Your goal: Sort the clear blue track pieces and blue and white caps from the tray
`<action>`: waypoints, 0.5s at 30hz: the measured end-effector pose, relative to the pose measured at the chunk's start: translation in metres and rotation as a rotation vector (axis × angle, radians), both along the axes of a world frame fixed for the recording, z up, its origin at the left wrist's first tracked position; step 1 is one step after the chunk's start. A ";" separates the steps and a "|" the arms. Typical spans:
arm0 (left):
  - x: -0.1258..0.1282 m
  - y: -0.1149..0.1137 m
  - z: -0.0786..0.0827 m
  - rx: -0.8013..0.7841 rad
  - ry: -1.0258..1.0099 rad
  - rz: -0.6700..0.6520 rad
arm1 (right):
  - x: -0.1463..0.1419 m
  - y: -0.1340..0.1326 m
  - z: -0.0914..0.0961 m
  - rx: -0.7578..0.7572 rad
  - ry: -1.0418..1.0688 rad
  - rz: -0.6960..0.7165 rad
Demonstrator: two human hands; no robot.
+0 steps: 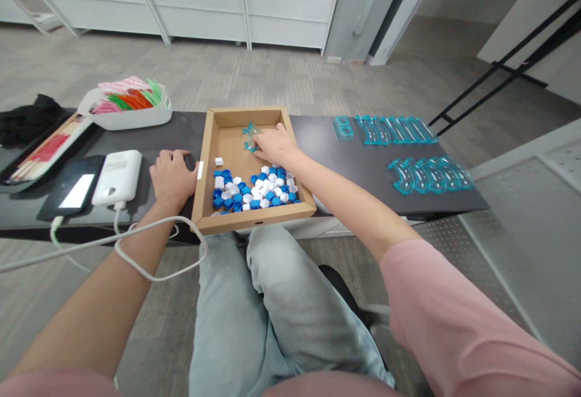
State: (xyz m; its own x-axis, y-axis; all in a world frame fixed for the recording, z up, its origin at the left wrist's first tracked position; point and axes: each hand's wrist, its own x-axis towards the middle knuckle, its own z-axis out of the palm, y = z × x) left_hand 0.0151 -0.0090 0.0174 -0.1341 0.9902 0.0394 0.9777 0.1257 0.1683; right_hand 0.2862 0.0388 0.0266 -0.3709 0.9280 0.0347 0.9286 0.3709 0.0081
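A shallow cardboard tray (203, 149) stands on the dark table in front of me. Inside it, toward the far side, my right hand (275, 144) has its fingers closed on a clear teal plastic piece (249, 132), partly hidden by the fingers. Blue and white hexagonal blocks (256, 191) are heaped along the tray's near side, and one white block (219, 161) lies apart from them. My left hand (172, 176) rests on the table just left of the tray, fingers loosely bent and apart. By its thumb is a small dark object (189, 161), mostly covered.
At right lie rows of clear teal plastic pieces (394, 131), with a nearer row (429, 176). A white power bank (118, 177), a phone (71, 186) and a basket of colourful sticks (136, 120) are at left. A white cable (158, 224) loops over my left forearm.
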 end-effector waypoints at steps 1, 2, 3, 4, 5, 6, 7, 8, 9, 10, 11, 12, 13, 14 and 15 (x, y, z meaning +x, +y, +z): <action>0.000 0.001 -0.002 0.002 0.000 -0.016 | 0.002 0.000 0.001 -0.002 0.009 0.004; 0.000 0.002 -0.002 0.005 0.001 -0.022 | 0.003 0.001 0.002 -0.004 0.023 0.012; 0.000 0.002 -0.003 0.006 0.003 -0.023 | 0.006 0.000 0.003 0.000 0.043 0.022; -0.001 0.002 -0.003 0.006 0.005 -0.022 | 0.009 -0.002 0.006 0.009 0.072 0.035; -0.001 0.002 -0.003 0.006 0.008 -0.020 | 0.013 -0.005 0.009 0.026 0.112 0.052; -0.002 0.003 -0.004 0.007 0.011 -0.017 | 0.020 -0.012 0.013 0.050 0.160 0.068; -0.002 0.003 -0.005 0.008 0.014 -0.014 | 0.029 -0.021 0.018 0.080 0.218 0.084; -0.003 0.004 -0.006 0.009 0.015 -0.013 | 0.041 -0.034 0.022 0.116 0.280 0.096; -0.004 0.005 -0.008 0.010 0.014 -0.014 | 0.056 -0.049 0.026 0.153 0.340 0.101; -0.005 0.007 -0.010 0.010 0.013 -0.014 | 0.075 -0.067 0.029 0.187 0.393 0.097; -0.008 0.008 -0.013 0.011 0.012 -0.011 | 0.095 -0.087 0.030 0.220 0.433 0.078; -0.010 0.009 -0.014 0.014 0.013 -0.006 | 0.118 -0.108 0.028 0.251 0.458 0.043; -0.013 0.010 -0.016 0.018 0.015 0.001 | 0.141 -0.129 0.024 0.281 0.469 -0.003; -0.016 0.011 -0.017 0.024 0.019 0.010 | 0.164 -0.150 0.018 0.300 0.469 -0.051; -0.018 0.011 -0.017 0.016 0.031 0.007 | 0.186 -0.170 0.010 0.310 0.461 -0.106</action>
